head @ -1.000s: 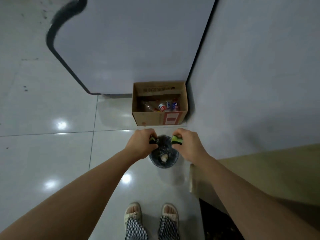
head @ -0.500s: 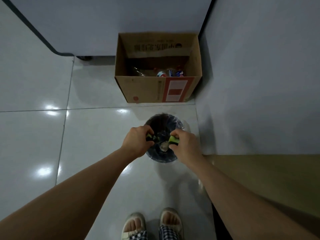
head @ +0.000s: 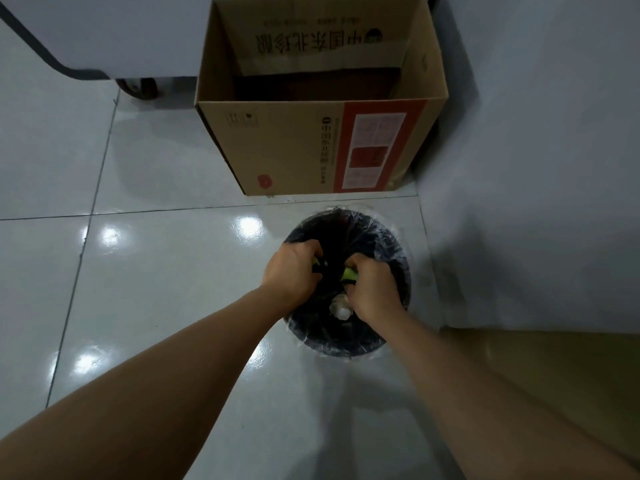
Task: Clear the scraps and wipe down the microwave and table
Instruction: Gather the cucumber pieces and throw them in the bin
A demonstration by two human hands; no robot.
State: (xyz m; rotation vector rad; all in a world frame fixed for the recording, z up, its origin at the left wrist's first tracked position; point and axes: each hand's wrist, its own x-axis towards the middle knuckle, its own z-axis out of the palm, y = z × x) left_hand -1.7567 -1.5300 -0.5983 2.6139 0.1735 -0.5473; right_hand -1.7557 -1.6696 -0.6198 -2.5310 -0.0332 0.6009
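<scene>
1. Scraps: green pieces, one gripped in each hand, are held over the open mouth of the bin [head: 346, 337], at about 6 o'clock from the cardboard box [head: 311, 133].
2. Left hand [head: 289, 270]: fingers curled around a green scrap [head: 316, 262]; only its tip shows past the knuckles.
3. Right hand [head: 372, 289]: fingers curled around a second green scrap [head: 349, 274].
4. Handling estimate: the scraps look small, light and soft. A loose grip should suffice; a damp piece may cling to the skin when let go.
5. Bin: dark, round, lined with a thin clear bag. A pale crumpled wad [head: 341, 308] lies inside, just beside the right hand.
6. Surroundings: glossy tiled floor [head: 156, 271]; a wall [head: 536, 168] at 3 o'clock of the bin.
</scene>
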